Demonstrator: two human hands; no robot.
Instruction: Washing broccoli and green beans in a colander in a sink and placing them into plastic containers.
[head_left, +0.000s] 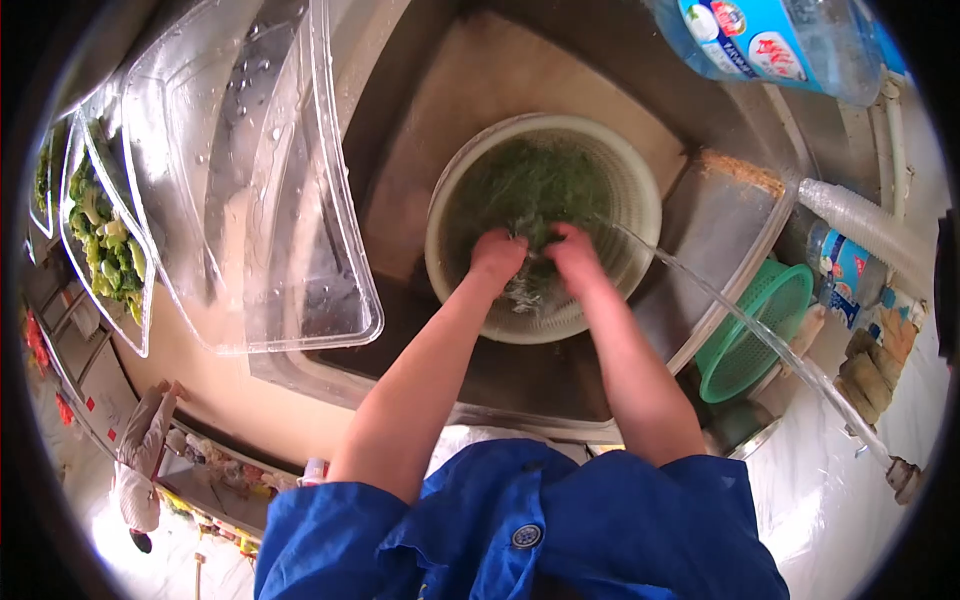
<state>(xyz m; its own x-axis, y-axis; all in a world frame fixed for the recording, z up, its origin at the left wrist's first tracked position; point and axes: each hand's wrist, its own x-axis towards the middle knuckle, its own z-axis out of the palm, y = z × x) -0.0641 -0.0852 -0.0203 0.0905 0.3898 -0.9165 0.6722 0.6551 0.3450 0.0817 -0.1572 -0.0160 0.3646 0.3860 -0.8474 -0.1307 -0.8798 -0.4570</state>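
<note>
A round white plastic basket stands in a metal sink, filled with water and a mass of green leaves. Both my hands are in the basket, near its lower side. My left hand is at the water's surface, its fingertips hidden by splashing. To its right, my right hand touches the edge of the greens with curled fingers; whether either hand grips any leaves is not clear. A stream of water runs from a spout at the lower right into the basket.
A clear plastic tub overhangs the sink's left side, beside a clear container of cut green vegetables. Right of the sink are a green plastic basket, a ribbed hose and a large labelled bottle. Another person is at far left.
</note>
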